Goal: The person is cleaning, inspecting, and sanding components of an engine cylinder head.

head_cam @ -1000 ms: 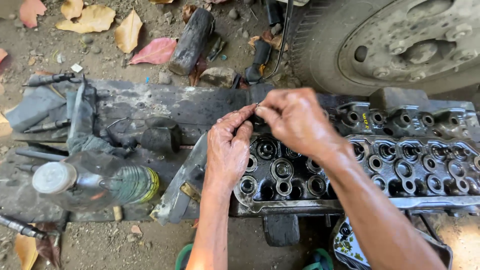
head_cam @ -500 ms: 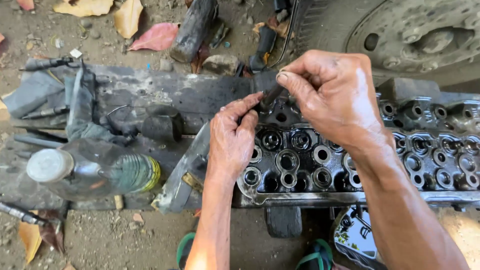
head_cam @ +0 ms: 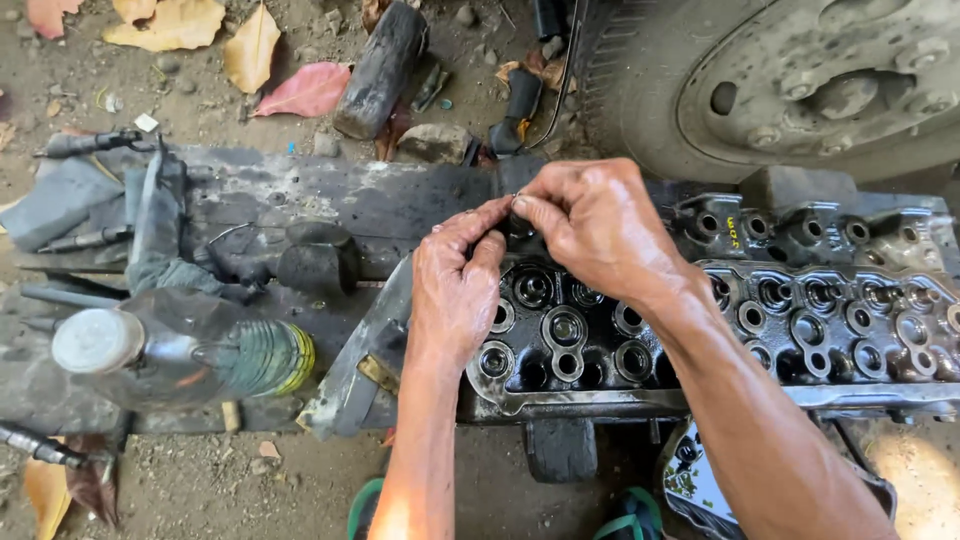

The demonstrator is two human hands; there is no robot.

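- I'm pinching a tiny dark part [head_cam: 517, 228] with both grips: left hand [head_cam: 455, 290], right hand [head_cam: 595, 225], steadying it over the cylinder head [head_cam: 800, 330].
- Plastic bottle [head_cam: 170, 350] lying at 9 o'clock.

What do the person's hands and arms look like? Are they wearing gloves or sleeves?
No gloves and no sleeves in view. The left hand and right hand are bare and smudged with dark grease, with veins and wrinkles showing. Both forearms are bare too, with no watch, ring or bracelet visible.
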